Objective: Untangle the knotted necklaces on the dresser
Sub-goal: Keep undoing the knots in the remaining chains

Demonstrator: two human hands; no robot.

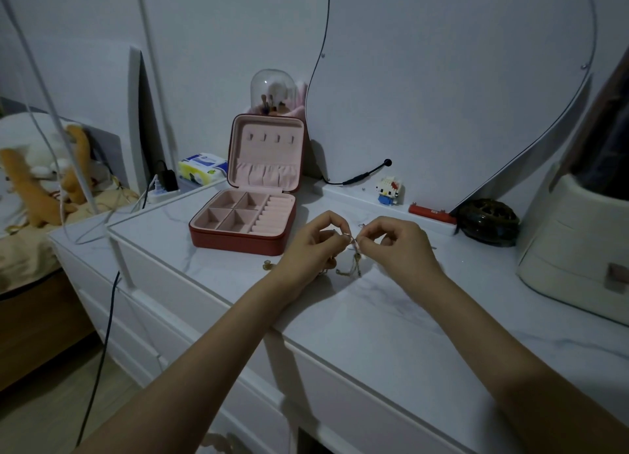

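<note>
A knotted bunch of thin necklaces [354, 261] hangs between my two hands, just above the white marble-look dresser top [374, 317]. My left hand [311, 246] pinches the chains from the left with thumb and fingertips. My right hand [398, 246] pinches them from the right, fingertips almost touching the left hand's. Loose chain ends and a small pendant dangle below the pinch and reach the dresser. Another small piece of jewellery [267, 266] lies on the top left of my left wrist.
An open red jewellery box [245, 215] with pink lining stands behind my left hand. A small block figure [389, 189], a red bar [430, 213] and a dark round openwork dish [488, 222] sit at the back right. A cream container [575, 242] stands at the far right.
</note>
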